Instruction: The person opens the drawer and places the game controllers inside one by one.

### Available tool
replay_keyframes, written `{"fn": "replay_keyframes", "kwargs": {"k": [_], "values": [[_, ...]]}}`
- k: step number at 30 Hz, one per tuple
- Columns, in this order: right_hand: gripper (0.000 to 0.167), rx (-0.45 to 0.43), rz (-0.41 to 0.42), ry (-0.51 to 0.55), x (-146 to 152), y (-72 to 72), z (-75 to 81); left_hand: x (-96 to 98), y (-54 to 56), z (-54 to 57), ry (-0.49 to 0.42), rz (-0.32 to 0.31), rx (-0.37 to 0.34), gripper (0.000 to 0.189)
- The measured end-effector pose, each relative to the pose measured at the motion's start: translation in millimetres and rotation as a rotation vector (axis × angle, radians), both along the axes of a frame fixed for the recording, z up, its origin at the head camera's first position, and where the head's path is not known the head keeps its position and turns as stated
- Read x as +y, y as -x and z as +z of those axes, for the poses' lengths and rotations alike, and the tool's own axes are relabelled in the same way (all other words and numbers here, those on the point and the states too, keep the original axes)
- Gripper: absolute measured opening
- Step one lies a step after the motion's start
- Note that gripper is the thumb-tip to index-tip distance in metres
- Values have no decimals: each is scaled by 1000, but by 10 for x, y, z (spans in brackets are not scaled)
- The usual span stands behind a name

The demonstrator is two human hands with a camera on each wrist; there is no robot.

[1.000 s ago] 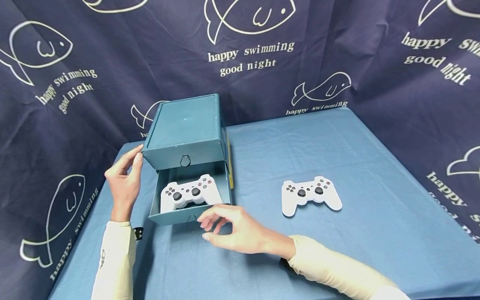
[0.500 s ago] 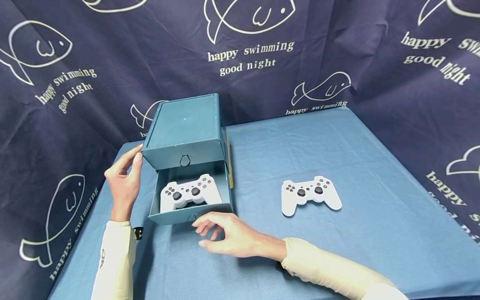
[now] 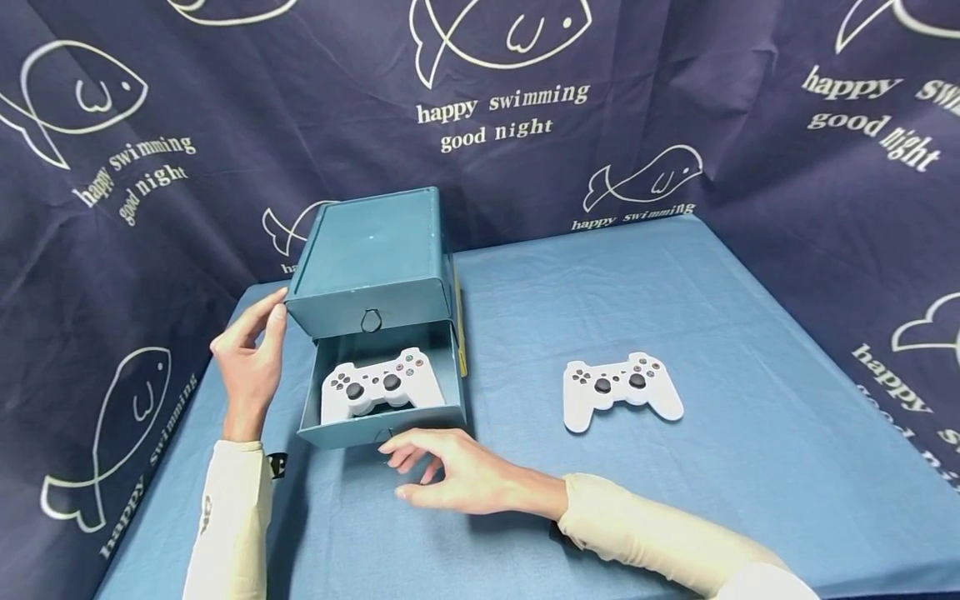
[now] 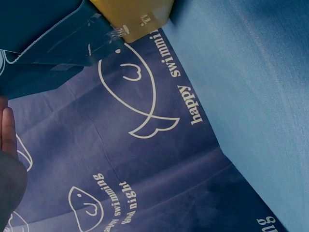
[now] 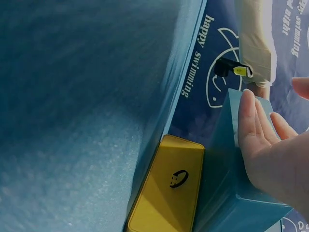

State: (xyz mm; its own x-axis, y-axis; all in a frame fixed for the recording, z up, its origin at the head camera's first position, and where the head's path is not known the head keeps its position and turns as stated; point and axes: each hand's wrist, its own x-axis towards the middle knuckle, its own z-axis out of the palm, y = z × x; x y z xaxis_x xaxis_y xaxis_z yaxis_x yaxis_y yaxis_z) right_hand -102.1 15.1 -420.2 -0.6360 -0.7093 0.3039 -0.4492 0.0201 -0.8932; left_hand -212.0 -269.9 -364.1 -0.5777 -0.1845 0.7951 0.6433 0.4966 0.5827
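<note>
A teal drawer box (image 3: 367, 242) stands at the left of the table. Its lower drawer (image 3: 337, 434) is pulled out, and a white game controller (image 3: 423, 383) lies in it, buttons up. Beside the box's front left corner is my left hand (image 3: 250, 362), its fingertips touching that corner. My right hand (image 3: 468, 475) hovers in front of the open drawer, fingers loosely bent. Its fingertips are close to the drawer's ring pull, which is partly covered; whether they touch it I cannot tell. A second white game controller (image 3: 622, 387) lies on the table to the right.
A blue cloth covers the table (image 3: 750, 467). Behind and at the sides hangs a dark blue curtain (image 3: 517, 183) with fish prints. A yellow box (image 5: 169, 183) with a black ring pull stands against the teal box, showing as a thin strip in the head view.
My right hand has shifted slightly left and down along the drawer front. The left hand, the drawer and both controllers stay where they were.
</note>
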Motion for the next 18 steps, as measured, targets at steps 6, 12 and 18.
{"fn": "replay_keyframes", "kwargs": {"k": [6, 12, 18], "values": [[48, -22, 24, -41, -34, 12, -1, 1, -3, 1, 1, -2, 4, 26], [55, -64, 70, -51, -76, 31, -9, -23, 3, -7, -4, -9, -1, 24], [57, -60, 79, -39, -113, 51, -21, -60, 9, -12, 21, -42, -8, 24]]}}
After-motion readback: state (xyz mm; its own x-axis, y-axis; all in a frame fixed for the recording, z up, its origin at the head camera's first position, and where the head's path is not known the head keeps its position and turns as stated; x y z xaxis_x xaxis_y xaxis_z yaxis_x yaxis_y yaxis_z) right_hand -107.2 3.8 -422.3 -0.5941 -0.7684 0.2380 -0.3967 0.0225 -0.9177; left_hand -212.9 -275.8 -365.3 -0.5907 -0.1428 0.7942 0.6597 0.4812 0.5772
